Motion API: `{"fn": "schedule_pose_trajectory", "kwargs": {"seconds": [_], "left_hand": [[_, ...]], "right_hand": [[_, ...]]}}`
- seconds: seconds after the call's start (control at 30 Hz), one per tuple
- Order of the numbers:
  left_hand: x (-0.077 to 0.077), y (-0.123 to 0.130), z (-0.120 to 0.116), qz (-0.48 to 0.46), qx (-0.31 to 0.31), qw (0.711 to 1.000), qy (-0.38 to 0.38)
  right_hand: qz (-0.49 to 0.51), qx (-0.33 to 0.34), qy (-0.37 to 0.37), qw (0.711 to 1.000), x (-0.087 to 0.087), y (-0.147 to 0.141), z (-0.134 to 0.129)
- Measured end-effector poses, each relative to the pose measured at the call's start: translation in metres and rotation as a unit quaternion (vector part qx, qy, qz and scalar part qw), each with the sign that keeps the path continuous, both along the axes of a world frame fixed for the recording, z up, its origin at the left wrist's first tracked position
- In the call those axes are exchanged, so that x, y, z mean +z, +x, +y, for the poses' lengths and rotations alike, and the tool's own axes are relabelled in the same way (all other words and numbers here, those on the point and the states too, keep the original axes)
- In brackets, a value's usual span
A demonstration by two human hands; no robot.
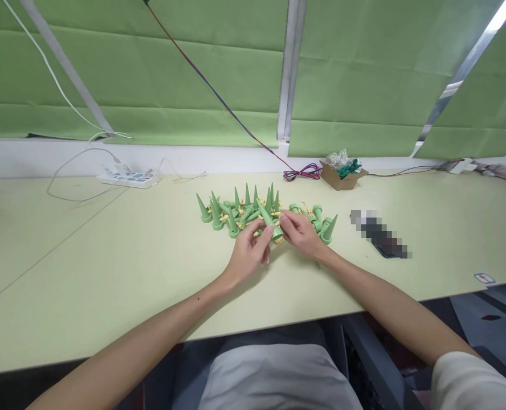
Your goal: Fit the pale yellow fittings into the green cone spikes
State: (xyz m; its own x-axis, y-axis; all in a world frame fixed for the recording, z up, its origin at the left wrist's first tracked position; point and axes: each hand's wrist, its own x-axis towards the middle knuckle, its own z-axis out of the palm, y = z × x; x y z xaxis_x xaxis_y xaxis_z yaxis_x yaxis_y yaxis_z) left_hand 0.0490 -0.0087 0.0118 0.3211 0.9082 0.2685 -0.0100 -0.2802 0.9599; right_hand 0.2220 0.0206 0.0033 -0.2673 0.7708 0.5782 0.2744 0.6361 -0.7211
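Note:
My left hand is closed on a green plastic cone, its tip pointing up and to the left. Beside the cone's wide base, my right hand makes a pinch; whatever sits between its fingertips is too small or hidden to make out. Behind both hands spreads a cluster of similar green cones, some upright and others on their sides. Small yellow pieces lie among them. To the right of my right hand, another green cone leans over.
A cardboard box with clear plastic and dark green material stands at the back, near coiled red-and-blue wire. A white power strip lies back left. On the right rests a dark, partly blurred object. The table edge runs before me.

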Motion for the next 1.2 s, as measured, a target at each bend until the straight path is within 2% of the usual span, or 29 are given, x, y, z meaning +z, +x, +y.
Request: {"fn": "schedule_pose_trajectory", "kwargs": {"seconds": [0.17, 0.5, 0.73, 0.87, 0.97, 1.1, 1.2], "left_hand": [[-0.002, 0.001, -0.001, 0.015, 0.015, 0.999, 0.032], [-0.014, 0.001, 0.005, 0.073, 0.049, 0.989, 0.12], [-0.012, 0.002, 0.004, 0.092, 0.088, 0.982, 0.138], [-0.006, 0.002, 0.0, 0.072, 0.116, 0.984, 0.119], [-0.002, 0.002, -0.003, 0.066, 0.107, 0.986, 0.105], [-0.002, 0.003, -0.003, 0.087, 0.08, 0.989, 0.092], [-0.005, 0.003, -0.001, 0.063, 0.054, 0.996, 0.039]], "right_hand": [[0.002, -0.012, -0.008, 1.0, 0.0, -0.001, 0.0], [0.007, -0.028, -0.006, 1.0, 0.003, -0.003, -0.001], [0.007, -0.056, 0.001, 0.998, 0.001, -0.005, 0.0], [0.022, -0.09, 0.004, 0.996, 0.0, -0.005, 0.001], [0.032, -0.101, 0.004, 0.994, 0.0, -0.005, 0.001], [0.049, -0.082, 0.0, 0.995, -0.001, -0.005, 0.001], [0.048, -0.048, 0.002, 0.998, -0.001, -0.004, 0.001]]}}
